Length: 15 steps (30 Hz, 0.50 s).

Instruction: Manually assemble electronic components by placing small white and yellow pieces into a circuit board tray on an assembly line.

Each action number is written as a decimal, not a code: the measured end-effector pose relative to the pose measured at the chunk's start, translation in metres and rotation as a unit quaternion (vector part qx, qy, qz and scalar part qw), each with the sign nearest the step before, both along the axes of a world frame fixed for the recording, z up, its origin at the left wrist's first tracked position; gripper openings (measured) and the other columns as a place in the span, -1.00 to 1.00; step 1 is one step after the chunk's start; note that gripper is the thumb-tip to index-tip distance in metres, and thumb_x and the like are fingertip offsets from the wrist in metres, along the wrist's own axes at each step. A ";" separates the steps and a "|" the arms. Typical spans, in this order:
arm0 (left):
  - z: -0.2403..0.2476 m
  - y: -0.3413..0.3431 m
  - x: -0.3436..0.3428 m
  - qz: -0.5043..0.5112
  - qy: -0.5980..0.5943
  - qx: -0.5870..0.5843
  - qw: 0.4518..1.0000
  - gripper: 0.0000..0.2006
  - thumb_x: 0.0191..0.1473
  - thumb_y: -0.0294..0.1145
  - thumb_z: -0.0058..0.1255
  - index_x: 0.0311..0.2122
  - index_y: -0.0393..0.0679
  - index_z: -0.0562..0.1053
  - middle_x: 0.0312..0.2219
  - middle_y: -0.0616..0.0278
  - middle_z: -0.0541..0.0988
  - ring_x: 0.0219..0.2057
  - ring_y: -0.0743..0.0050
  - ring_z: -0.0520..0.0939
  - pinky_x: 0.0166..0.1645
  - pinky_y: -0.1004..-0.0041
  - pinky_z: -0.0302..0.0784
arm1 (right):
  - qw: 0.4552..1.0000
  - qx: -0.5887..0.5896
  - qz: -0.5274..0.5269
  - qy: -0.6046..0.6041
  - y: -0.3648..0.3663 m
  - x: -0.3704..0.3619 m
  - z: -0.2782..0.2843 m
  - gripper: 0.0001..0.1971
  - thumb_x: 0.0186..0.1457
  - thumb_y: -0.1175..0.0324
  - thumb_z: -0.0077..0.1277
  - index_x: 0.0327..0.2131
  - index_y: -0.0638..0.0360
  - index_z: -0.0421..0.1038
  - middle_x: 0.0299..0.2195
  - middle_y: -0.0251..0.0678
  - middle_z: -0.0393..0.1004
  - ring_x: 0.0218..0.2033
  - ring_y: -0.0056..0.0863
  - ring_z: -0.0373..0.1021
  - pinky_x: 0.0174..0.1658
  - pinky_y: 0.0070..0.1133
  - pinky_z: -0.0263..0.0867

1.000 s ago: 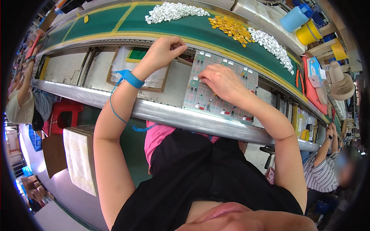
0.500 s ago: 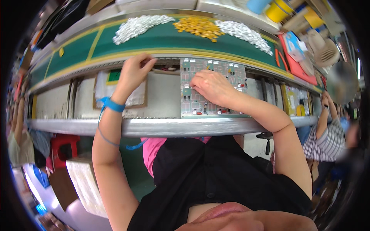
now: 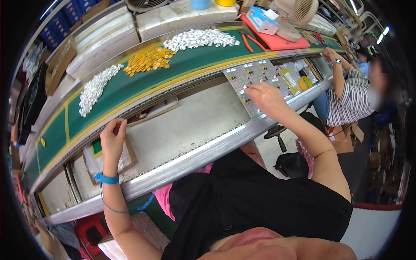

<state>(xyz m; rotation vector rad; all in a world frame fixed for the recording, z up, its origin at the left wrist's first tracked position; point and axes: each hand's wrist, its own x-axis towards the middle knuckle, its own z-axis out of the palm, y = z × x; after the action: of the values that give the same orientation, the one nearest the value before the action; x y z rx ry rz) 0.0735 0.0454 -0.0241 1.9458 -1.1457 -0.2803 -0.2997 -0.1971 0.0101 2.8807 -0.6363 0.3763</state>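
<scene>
My right hand (image 3: 266, 99) rests over the left part of a populated circuit board (image 3: 255, 74), its fingers bent together at the small parts there. The fingertips seem to grip a part of the board; their exact hold is hidden. White connectors, dark parts and small orange parts stand on the board, which lies across two rails. My left hand (image 3: 113, 141) hovers near the far rail at the left, thumb and fingers curled toward each other. Whatever it holds, if anything, is too small to make out. A blue strap (image 3: 106, 178) with a coiled cord circles my left wrist.
Behind the rails, a green strip (image 3: 104, 106) bears white pieces (image 3: 199, 40) in two piles and orange pieces (image 3: 149, 60) between them. Orange-handled pliers (image 3: 253, 42) lie beside a red tray (image 3: 277, 41) with a tissue box (image 3: 263, 21). A person in stripes (image 3: 353, 97) works at right.
The board has slid right along the rails together with my right hand. My left hand has moved left, away from the board. The view has turned.
</scene>
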 end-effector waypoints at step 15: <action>-0.007 0.004 0.005 -0.006 0.051 0.019 0.999 -0.85 0.06 -0.40 0.02 -0.38 -0.29 0.46 -0.61 0.41 0.41 -0.57 0.76 0.33 -0.47 0.69 0.25 | 0.993 0.112 -0.009 0.025 0.005 -0.031 -0.018 -0.87 -0.07 0.36 -0.10 -0.55 0.15 0.40 -0.60 -0.21 0.44 -0.46 -0.23 0.42 -0.46 -0.36 0.33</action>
<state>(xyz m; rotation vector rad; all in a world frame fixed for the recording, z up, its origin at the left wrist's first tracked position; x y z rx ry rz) 0.0786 0.0499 -0.0312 1.9350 -1.0928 -0.4050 -0.3306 -0.1924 -0.0078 3.0827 -0.7398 0.2440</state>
